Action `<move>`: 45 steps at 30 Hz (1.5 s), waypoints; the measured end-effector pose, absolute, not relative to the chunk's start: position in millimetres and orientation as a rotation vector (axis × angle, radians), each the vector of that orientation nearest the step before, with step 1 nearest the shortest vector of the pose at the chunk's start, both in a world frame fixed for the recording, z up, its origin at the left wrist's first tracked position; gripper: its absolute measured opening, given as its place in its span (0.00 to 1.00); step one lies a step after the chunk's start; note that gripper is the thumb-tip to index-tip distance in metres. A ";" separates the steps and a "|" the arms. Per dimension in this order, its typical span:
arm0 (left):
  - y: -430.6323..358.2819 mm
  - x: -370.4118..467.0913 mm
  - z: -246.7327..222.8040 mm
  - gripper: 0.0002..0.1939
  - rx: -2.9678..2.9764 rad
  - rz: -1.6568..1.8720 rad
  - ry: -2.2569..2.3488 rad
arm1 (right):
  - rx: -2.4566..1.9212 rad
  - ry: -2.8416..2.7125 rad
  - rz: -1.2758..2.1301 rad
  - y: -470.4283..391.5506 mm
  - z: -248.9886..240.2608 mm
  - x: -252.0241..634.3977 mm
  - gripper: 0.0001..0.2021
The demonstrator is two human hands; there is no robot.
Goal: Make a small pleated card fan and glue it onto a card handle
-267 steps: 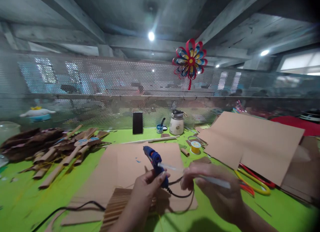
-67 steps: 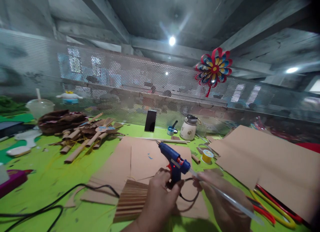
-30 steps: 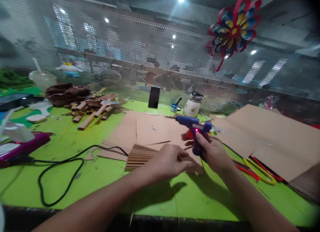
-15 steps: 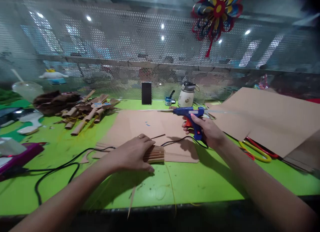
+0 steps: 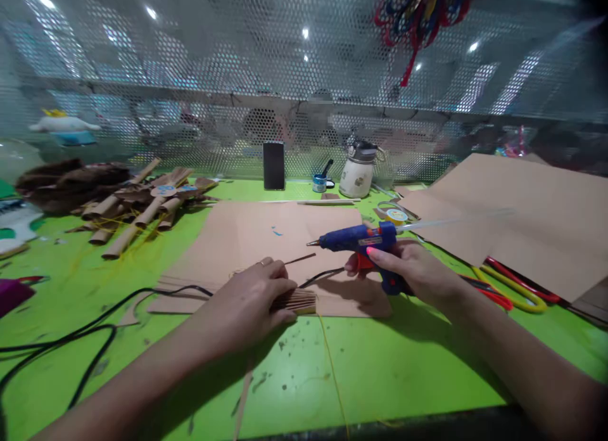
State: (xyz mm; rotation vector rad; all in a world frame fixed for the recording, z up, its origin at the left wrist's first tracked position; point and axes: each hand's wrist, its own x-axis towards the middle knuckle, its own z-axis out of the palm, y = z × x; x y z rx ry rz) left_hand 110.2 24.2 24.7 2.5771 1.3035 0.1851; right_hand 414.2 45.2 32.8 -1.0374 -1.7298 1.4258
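With my right hand (image 5: 411,267) I grip a blue glue gun (image 5: 351,238), its metal nozzle pointing left over the brown cardboard sheets (image 5: 266,229). A clear glue stick (image 5: 451,220) sticks out of its back end. My left hand (image 5: 256,298) is closed over a small bundle of brown cardboard strips (image 5: 300,300), pressed at the front edge of the sheets; its left part is hidden under my fingers. A thin dark strip (image 5: 300,259) lies just beyond that hand. From the bundle a yellow thread (image 5: 332,365) trails down across the green table.
Rolled brown paper tubes (image 5: 147,206) with yellow threads lie at left. A black cable (image 5: 142,291) crosses the left side. At the back stand a phone (image 5: 273,166), a blue jar (image 5: 320,182) and a white bottle (image 5: 356,175). Large cardboard (image 5: 513,213) and scissors (image 5: 515,292) are at right.
The glue gun in my right hand has come lower and nearer, its nozzle closer to the strip bundle. My left hand stays on the bundle. The view has tilted down.
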 end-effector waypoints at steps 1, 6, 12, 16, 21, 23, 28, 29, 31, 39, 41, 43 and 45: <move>23.3 110.5 21.8 0.07 2.599 0.211 1.292 | -1.051 -1.760 1.402 43.7 34.4 415.6 0.19; 23.0 106.6 -1.3 0.09 2.726 0.400 1.240 | -1.108 -1.841 1.312 41.6 42.0 417.1 0.20; 21.1 102.8 -8.7 0.07 2.749 0.419 1.205 | -1.198 -2.090 1.235 38.2 51.7 426.8 0.21; 17.9 107.9 -1.6 0.08 2.729 0.466 1.268 | -1.246 -2.228 1.213 33.5 54.9 436.8 0.17; 19.9 108.8 -3.4 0.13 2.733 0.556 1.242 | -1.226 -2.349 1.129 29.2 56.2 431.9 0.15; 20.8 107.8 -4.0 0.13 2.734 0.551 1.210 | -1.186 -2.381 1.111 27.9 56.2 427.3 0.15; 21.2 107.4 -1.1 0.14 2.738 0.520 1.226 | -1.123 -2.270 1.233 25.6 56.0 418.9 0.18; 21.2 107.7 -0.5 0.14 2.740 0.514 1.237 | -1.121 -2.244 1.253 25.5 55.9 417.9 0.18; 21.5 108.4 0.2 0.13 2.741 0.507 1.235 | -1.129 -2.222 1.255 25.4 55.7 416.1 0.19; 25.2 110.5 5.1 0.10 2.526 0.467 1.227 | -1.048 -2.284 1.237 23.3 55.3 410.5 0.13; 26.5 109.8 6.1 0.10 2.469 0.461 1.226 | -1.049 -2.314 1.218 22.6 53.8 410.5 0.14; 27.4 108.8 6.5 0.10 2.424 0.460 1.229 | -1.062 -2.332 1.189 22.2 51.2 411.6 0.14; 27.6 108.0 6.6 0.10 2.405 0.451 1.236 | -1.072 -2.341 1.160 22.3 47.9 413.1 0.15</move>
